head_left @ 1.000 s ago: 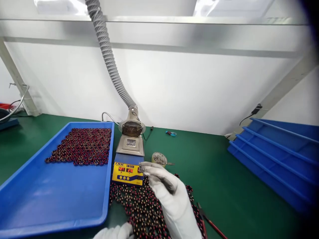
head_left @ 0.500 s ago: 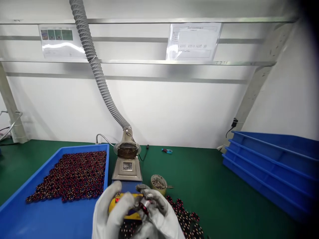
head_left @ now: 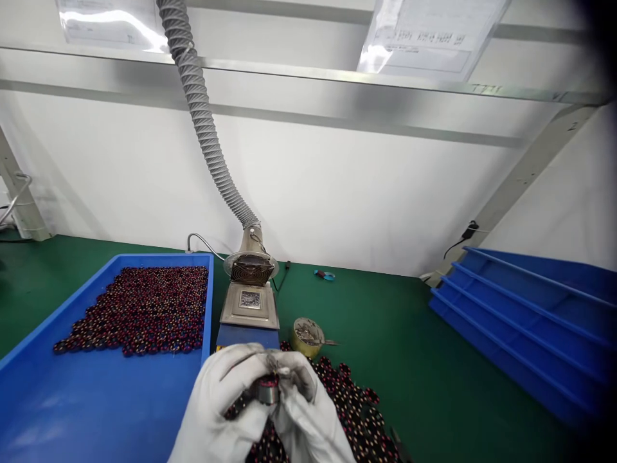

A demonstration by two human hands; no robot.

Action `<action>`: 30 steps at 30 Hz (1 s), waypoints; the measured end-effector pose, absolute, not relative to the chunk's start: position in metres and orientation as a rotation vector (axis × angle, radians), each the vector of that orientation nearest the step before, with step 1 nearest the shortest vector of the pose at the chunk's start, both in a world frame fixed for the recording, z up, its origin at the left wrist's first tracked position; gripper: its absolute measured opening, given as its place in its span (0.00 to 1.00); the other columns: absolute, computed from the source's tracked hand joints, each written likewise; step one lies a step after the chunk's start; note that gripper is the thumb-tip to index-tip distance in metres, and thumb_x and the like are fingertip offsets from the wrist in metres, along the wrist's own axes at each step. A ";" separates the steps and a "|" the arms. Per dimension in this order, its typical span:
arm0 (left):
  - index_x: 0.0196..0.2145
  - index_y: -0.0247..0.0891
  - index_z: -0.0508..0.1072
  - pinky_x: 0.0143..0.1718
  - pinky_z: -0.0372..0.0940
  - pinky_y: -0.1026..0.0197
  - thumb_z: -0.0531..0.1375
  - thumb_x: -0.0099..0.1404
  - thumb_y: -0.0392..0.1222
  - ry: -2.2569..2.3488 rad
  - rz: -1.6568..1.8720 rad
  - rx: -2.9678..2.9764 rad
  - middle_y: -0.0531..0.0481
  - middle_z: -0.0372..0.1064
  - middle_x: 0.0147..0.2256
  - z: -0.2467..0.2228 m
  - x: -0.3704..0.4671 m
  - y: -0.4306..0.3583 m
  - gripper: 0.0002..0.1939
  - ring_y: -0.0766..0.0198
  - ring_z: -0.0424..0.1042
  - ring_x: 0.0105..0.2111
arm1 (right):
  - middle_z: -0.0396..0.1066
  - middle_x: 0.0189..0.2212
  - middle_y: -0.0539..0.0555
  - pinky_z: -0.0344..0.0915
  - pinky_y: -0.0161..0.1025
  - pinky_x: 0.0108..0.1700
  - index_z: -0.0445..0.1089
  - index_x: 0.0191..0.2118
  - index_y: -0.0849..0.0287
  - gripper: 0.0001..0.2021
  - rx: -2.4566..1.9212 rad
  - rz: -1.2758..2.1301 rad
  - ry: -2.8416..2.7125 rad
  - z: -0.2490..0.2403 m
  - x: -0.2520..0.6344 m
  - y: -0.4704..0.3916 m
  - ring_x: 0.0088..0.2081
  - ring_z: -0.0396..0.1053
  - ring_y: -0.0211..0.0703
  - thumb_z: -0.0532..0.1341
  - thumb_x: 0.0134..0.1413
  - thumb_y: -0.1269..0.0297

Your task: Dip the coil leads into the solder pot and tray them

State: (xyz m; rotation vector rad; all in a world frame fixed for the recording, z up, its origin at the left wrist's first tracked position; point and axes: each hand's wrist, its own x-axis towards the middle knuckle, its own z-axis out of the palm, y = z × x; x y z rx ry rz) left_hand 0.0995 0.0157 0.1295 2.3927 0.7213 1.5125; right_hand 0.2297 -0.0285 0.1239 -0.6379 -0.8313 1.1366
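White gloves, smudged dark at the fingertips, cover both hands. My left hand pinches a small round part with a shiny metal rim and red and dark bits on it. Against the same part, the fingers of my right hand are pressed together; whether they grip it or something tiny is hidden. Beneath and to the right of my hands lies a heap of small dark round parts with pale dots. Just beyond my fingers stands a metal-topped device on a blue base.
A blue tray at the left holds many small parts. A yellowish cup stands behind my right hand. Stacked blue trays are at the right. A grey hose hangs over the device. Small pliers lie farther back.
The view has tilted downward. My hands have come closer together around the round part, and my left fingers, apart before, now close on it. The yellow front of the device is mostly covered.
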 end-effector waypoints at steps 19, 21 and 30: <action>0.42 0.35 0.70 0.42 0.65 0.56 0.53 0.56 0.27 0.759 1.673 2.785 0.47 0.72 0.39 0.141 0.092 0.014 0.15 0.61 0.67 0.42 | 0.73 0.31 0.53 0.64 0.48 0.45 0.74 0.26 0.51 0.08 -0.594 1.172 -0.767 0.109 0.226 -0.014 0.36 0.70 0.49 0.66 0.43 0.53; 0.42 0.35 0.70 0.42 0.65 0.57 0.53 0.57 0.27 0.775 1.683 2.763 0.47 0.71 0.39 0.142 0.092 0.013 0.15 0.62 0.67 0.42 | 0.74 0.33 0.52 0.64 0.47 0.47 0.74 0.29 0.50 0.09 -0.589 1.197 -0.738 0.114 0.224 -0.017 0.39 0.70 0.49 0.66 0.43 0.52; 0.41 0.36 0.68 0.42 0.66 0.56 0.54 0.55 0.27 0.833 1.787 2.561 0.45 0.67 0.44 0.135 0.095 0.011 0.16 0.61 0.66 0.45 | 0.73 0.39 0.57 0.67 0.45 0.43 0.70 0.44 0.52 0.24 -0.621 1.328 -0.712 0.129 0.222 -0.029 0.40 0.71 0.49 0.69 0.37 0.50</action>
